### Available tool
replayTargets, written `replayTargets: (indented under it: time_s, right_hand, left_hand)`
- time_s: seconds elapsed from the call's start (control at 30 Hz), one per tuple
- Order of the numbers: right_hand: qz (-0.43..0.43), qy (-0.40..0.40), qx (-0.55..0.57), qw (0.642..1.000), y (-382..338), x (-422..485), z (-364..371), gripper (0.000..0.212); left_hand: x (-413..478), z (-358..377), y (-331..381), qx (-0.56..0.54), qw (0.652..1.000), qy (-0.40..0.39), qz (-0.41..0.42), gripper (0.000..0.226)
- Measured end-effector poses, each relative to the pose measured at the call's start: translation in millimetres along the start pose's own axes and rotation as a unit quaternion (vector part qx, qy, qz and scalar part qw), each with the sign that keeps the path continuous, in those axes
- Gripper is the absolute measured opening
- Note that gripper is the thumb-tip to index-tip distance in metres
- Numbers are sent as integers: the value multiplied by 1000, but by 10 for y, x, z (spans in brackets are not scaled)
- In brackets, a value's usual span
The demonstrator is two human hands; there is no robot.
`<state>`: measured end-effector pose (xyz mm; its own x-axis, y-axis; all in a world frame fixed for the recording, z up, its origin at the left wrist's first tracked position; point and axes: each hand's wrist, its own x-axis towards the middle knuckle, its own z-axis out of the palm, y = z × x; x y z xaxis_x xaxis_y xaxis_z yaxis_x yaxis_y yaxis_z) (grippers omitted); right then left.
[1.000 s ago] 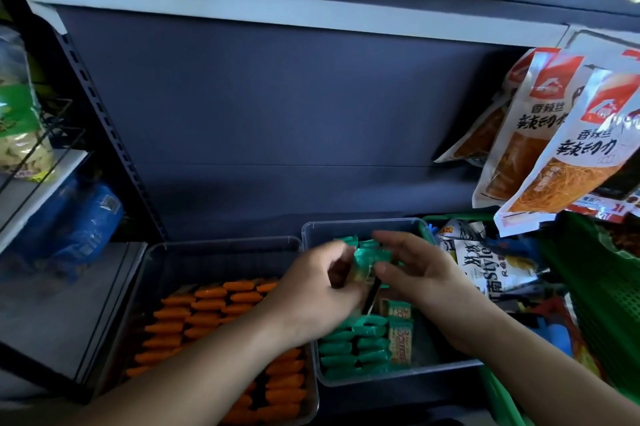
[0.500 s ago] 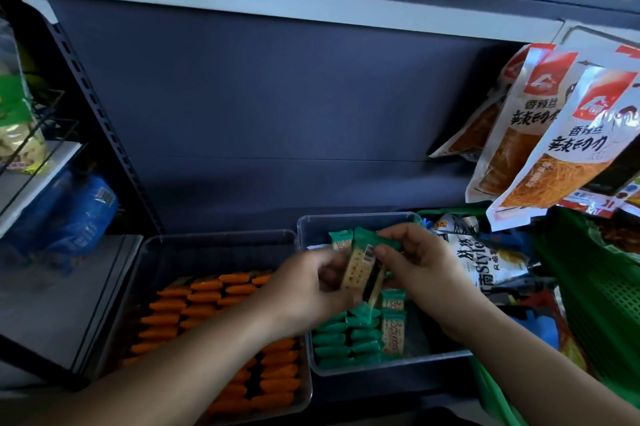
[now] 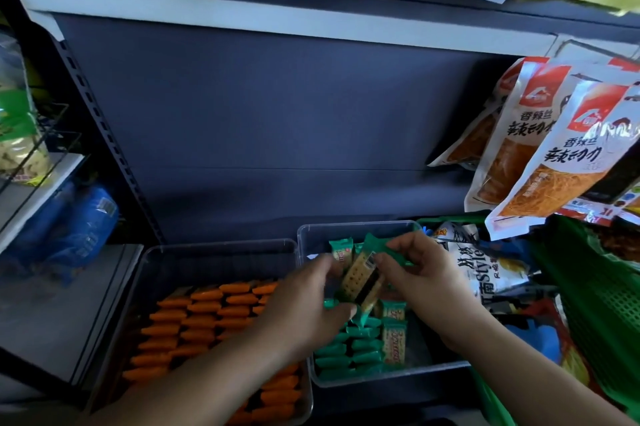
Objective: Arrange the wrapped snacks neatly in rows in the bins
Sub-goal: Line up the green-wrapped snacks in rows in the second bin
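Observation:
Two clear plastic bins sit side by side on the shelf. The left bin (image 3: 221, 249) holds rows of orange wrapped snacks (image 3: 204, 318). In the right bin (image 3: 356, 228) green wrapped cracker packs (image 3: 346, 353) lie in a row at the front left, with two more (image 3: 394, 342) flat beside them. Above this bin, my left hand (image 3: 311, 304) and my right hand (image 3: 419, 273) together grip a bunch of green cracker packs (image 3: 360, 273), held upright and tilted. One more green pack (image 3: 341, 249) stands behind them.
A green basket (image 3: 595, 304) full of mixed snack bags stands to the right of the bins. Large orange-and-white snack bags (image 3: 554, 162) hang above it. A shelf edge (image 3: 242, 17) runs overhead. Blue packets (image 3: 83, 221) lie at the left.
Both hands have lifted the bunch of green packs and turned it upright, so the cracker faces show. The view has shifted slightly.

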<state>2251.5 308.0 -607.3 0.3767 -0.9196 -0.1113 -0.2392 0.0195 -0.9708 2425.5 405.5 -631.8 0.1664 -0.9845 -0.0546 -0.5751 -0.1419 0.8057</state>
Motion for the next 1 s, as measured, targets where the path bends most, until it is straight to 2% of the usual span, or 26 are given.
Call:
replayTargets:
  time_s: [0.07,0.17,0.27,0.33,0.43,0.47,0.53,0.6,0.8,0.9,1.0]
  right_hand:
    - [16,18,14,1000,0,5,-6,15]
    - [77,37,52,995,19,49,-48,15]
    - [151,20,74,986,71,71,-80,16]
    - [186,-18,58,981,139,62,-82,19]
    - [132,-63,-114,983,160,14,-114,13]
    - [101,-78,-128,984,130,-4,-125,13]
    - [65,-135,-49,988,100,-41,-131,25]
    - [40,-171,-19,984,103,-80,-124,33]
    - [-24,-142,-152,978,248,143,-4,32]
    - [-58,-113,-266,956,464,420,1,30]
    - [-30,-123,-348,929,732,640,-3,24]
  left_hand:
    - [-10,9,20,-38,998,-33,32,55]
    - [6,16,8,3,996,-20,85,65]
    - [20,36,-16,32,989,3,144,45]
    - [26,53,-16,37,986,32,161,32]
    - [69,41,14,30,990,52,131,21]
    - [90,32,13,25,992,45,112,21]
    - [132,15,-15,6,997,25,79,19]
    - [185,7,-54,-11,998,16,60,19]
    - [285,56,-183,-58,998,13,22,15]
    - [347,23,-295,-23,999,32,13,25]
    - [412,-31,-462,12,999,28,-14,24]
